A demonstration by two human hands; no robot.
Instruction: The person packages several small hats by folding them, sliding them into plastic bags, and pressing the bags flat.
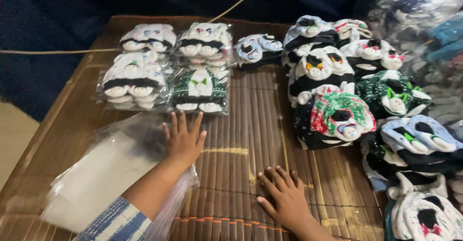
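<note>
My left hand [183, 137] lies flat with fingers spread on the edge of a stack of clear plastic bags [103, 173] at the left of the bamboo mat [251, 125]. It holds nothing. Just beyond its fingertips sits a bagged green-and-white animal-face sock pack [200, 90]. My right hand [285, 197] rests palm down on the bare mat near the front, fingers apart and empty. A loose pile of animal-face socks [333, 118] lies to its upper right, apart from it.
Three more bagged sock packs [140, 62] sit at the back left, and a loose blue pair [255, 48] at the back middle. More loose socks [419, 144] crowd the right edge. A large clear sack [424, 24] fills the back right. A thin cord [58, 52] runs across the back.
</note>
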